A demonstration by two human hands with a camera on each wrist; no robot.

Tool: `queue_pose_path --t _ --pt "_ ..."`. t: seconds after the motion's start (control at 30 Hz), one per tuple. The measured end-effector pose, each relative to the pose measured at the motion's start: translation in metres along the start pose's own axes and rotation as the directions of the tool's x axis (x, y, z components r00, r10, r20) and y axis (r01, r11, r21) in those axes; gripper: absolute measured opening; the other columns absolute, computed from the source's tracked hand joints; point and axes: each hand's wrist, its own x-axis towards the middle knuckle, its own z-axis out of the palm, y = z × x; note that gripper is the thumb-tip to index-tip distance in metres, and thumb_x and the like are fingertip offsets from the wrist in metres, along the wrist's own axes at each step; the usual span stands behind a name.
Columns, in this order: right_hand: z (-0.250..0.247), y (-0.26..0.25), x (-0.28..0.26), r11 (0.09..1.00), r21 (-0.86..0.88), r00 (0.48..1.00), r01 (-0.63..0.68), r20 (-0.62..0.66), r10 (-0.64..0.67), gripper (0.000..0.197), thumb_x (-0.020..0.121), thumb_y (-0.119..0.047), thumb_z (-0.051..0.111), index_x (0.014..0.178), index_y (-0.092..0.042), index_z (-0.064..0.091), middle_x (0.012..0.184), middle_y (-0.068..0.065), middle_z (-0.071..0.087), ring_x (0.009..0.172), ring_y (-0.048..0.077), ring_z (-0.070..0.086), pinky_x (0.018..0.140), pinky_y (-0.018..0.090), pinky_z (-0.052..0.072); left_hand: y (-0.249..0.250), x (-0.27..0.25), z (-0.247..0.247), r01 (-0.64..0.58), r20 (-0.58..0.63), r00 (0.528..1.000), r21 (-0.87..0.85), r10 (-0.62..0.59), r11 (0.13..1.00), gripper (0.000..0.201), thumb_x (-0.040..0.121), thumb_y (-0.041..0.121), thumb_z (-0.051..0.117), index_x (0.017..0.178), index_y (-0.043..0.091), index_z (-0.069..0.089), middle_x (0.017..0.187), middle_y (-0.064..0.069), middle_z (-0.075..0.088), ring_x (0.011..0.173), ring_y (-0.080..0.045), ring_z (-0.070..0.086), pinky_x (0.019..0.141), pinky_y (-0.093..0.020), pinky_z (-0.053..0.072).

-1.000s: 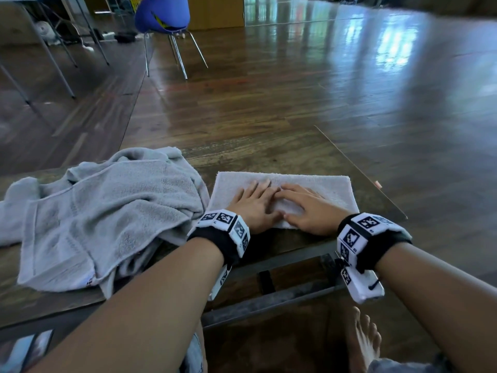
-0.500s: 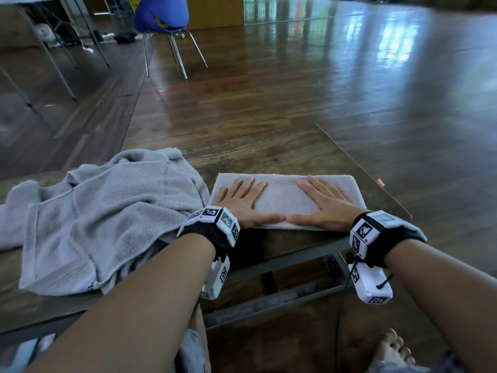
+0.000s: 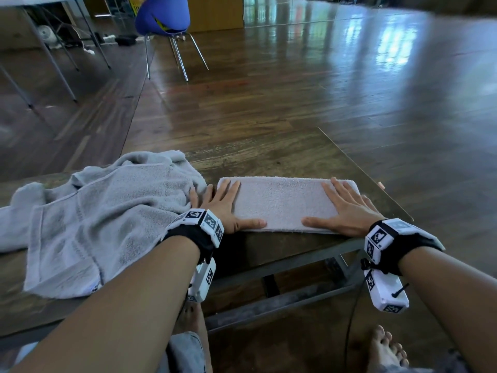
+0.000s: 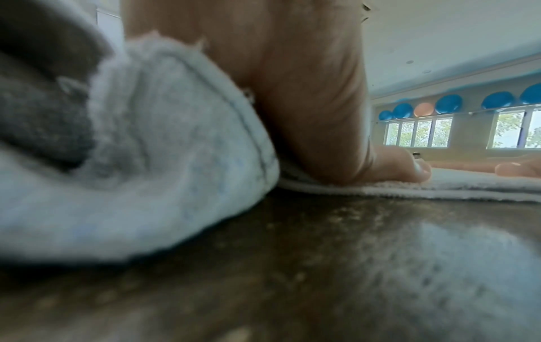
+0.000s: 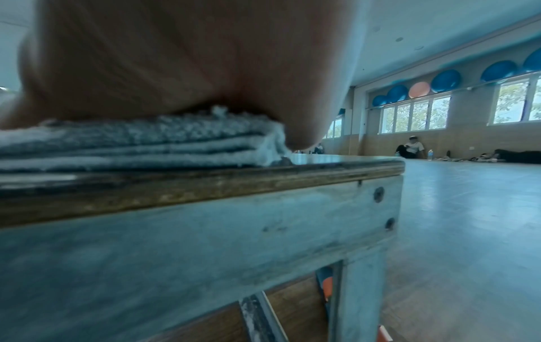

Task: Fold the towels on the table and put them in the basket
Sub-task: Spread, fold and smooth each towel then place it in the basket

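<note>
A white towel [image 3: 282, 203], folded into a long flat strip, lies on the wooden table [image 3: 269, 160] near its front edge. My left hand [image 3: 220, 205] presses flat on its left end with straight, spread fingers. My right hand [image 3: 347, 208] presses flat on its right end the same way. The right wrist view shows the stacked layers of the folded towel [image 5: 140, 143] under my palm. A crumpled grey towel [image 3: 102, 211] lies in a heap at the left, touching my left hand; it bulges beside the palm as the grey towel [image 4: 140, 150] in the left wrist view. No basket is in view.
The table's right edge [image 3: 363, 173] runs close past the folded towel. A blue chair [image 3: 161, 20] stands on the wooden floor beyond the table. Grey table legs [image 3: 51, 57] stand at the far left. My bare feet [image 3: 387, 348] are under the table.
Both hands have slid apart along the folded towel, from its middle out to its two ends, smoothing it flat. The grey heap has not moved.
</note>
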Motion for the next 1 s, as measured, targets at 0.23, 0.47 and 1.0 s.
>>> queue_pose_path --t 0.23,0.47,1.0 --pt "-0.013 0.021 -0.019 0.982 0.034 0.980 -0.188 0.071 0.185 0.152 0.030 -0.112 0.030 0.153 -0.040 -0.022 0.164 -0.008 -0.026 0.152 0.022 -0.022 0.121 0.053 -0.008 -0.003 0.001 -0.001 -0.028 -0.015 0.999 0.035 0.029 0.999 0.141 0.033 0.111 0.022 0.151 0.044 -0.015 0.162 0.017 -0.020 0.152 -0.023 -0.015 0.106 -0.061 -0.028" --pt "-0.024 -0.021 -0.027 0.986 -0.163 0.935 -0.025 -0.353 -0.035 0.099 0.073 -0.085 0.050 0.153 -0.032 0.026 0.167 0.008 0.008 0.154 0.027 0.004 0.121 0.049 0.011 -0.009 -0.002 -0.018 -0.162 -0.163 0.975 -0.041 0.153 0.986 0.100 0.066 0.097 0.022 0.146 0.037 0.035 0.162 0.012 0.021 0.152 -0.017 0.009 0.113 -0.067 -0.001" --pt "-0.004 -0.055 -0.065 0.942 -0.134 0.945 0.308 -0.072 -0.320 0.077 0.085 -0.012 0.061 0.151 -0.036 0.030 0.152 -0.005 0.027 0.141 0.020 0.025 0.119 0.045 0.027 0.028 -0.057 -0.031 -0.129 -0.005 0.992 -0.063 0.129 0.990 0.038 0.093 0.029 0.049 0.130 0.032 0.050 0.130 -0.011 0.046 0.123 -0.032 0.044 0.105 -0.050 0.039"
